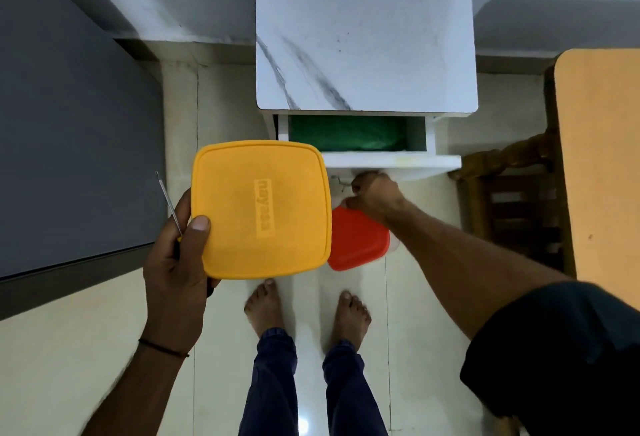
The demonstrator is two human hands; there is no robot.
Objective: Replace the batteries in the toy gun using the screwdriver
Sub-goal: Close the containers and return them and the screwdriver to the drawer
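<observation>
L hand, at 8 o'clock in view, clamps two things at once. The thumb presses on the lid of a yellow-lidded box and the fingers are curled under it. The screwdriver is pinned in the same grip, betw. thumb base and palm.

Screwdriver: thin silvery shaft, bare metal, v. slim, small tip. It sticks out of the fist toward 11 o'clock, past the box's left edge. The handle is mostly buried in the hand, w/ just a speck of yellow and a dark bit showing.

R hand, approx. 2 o'clock from centre, is clenched on the far edge of a red-lidded box, thumb on the lid rim, just below the drawer front. A small metal fitting is beside its knuckles, too small to make out.

The drawer is pulled out of a marble-top table at 12 o'clock, w/ a green bag inside. A wooden chair is at 3 o'clock. Bare feet at 6 o'clock are on pale floor tiles.
</observation>
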